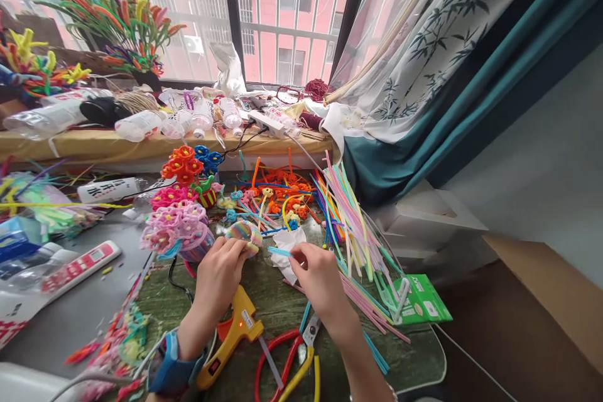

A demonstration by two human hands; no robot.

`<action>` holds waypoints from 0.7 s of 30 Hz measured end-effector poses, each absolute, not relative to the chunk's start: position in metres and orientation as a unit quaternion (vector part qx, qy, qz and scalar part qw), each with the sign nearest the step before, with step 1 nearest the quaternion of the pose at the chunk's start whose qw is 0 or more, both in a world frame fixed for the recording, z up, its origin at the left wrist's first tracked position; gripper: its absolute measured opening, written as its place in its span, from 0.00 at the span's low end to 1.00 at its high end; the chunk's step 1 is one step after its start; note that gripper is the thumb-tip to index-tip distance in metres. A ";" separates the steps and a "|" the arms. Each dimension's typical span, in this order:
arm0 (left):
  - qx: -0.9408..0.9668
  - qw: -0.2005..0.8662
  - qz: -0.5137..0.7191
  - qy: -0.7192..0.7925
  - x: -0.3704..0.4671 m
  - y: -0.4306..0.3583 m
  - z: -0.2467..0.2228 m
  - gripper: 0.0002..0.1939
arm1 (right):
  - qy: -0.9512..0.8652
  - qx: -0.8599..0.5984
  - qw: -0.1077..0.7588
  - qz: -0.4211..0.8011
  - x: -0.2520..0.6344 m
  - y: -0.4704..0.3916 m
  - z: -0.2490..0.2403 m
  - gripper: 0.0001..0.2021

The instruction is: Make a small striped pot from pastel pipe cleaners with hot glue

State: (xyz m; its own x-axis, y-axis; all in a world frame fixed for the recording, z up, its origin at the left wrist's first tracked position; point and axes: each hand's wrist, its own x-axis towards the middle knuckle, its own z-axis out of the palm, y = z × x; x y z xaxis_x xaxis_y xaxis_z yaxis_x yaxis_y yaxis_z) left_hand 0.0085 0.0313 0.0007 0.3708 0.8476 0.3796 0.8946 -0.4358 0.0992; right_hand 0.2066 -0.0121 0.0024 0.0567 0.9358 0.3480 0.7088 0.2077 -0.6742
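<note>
A green wood-grained tabletop (419, 352) spreads beneath both hands. Beyond the right hand and to its right lies a long bundle of pastel fuzzy stems (351, 220); beyond the left hand and to its left stands a cluster of pink fuzzy flowers (174, 226). Just beside the left wrist, on the side toward the right hand, rests a yellow glue gun (238, 330), its small orange light lit. Nearer the person, between the forearms, lie a red-handled tool (258, 370) and a yellow-handled tool (300, 375), partly overlapping.

The left hand (221, 270) has its fingers closed on a rainbow-striped fuzzy piece (242, 232), which sticks out past the fingertips. The right hand (316, 273) pinches a short light-blue stem (279, 252), perhaps doubled, between thumb and forefinger, its free end pointing toward the left hand. White paper (287, 240) lies just beyond the right fingertips.

The step in hand seems to be lining up the blue stem with the striped piece, which are still apart. Bringing them together would call for a steady left grip and a fine right pinch.
</note>
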 end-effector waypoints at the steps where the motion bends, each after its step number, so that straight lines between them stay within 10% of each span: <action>1: -0.819 0.053 -0.221 -0.526 0.007 0.029 0.000 0.11 | -0.670 -0.611 0.395 0.147 0.205 -0.013 0.005 0.07; 21: -0.812 0.114 -0.318 -0.476 0.006 0.011 0.005 0.08 | -0.658 -0.547 0.483 0.185 0.182 -0.010 0.012 0.06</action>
State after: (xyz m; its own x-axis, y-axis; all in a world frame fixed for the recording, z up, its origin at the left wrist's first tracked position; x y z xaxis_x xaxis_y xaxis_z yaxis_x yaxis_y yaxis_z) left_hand 0.0063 0.0114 0.0054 0.3445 0.7010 0.6245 0.8458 -0.5204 0.1177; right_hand 0.1825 -0.0097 0.0116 0.0652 0.8993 0.4325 0.5417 0.3322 -0.7722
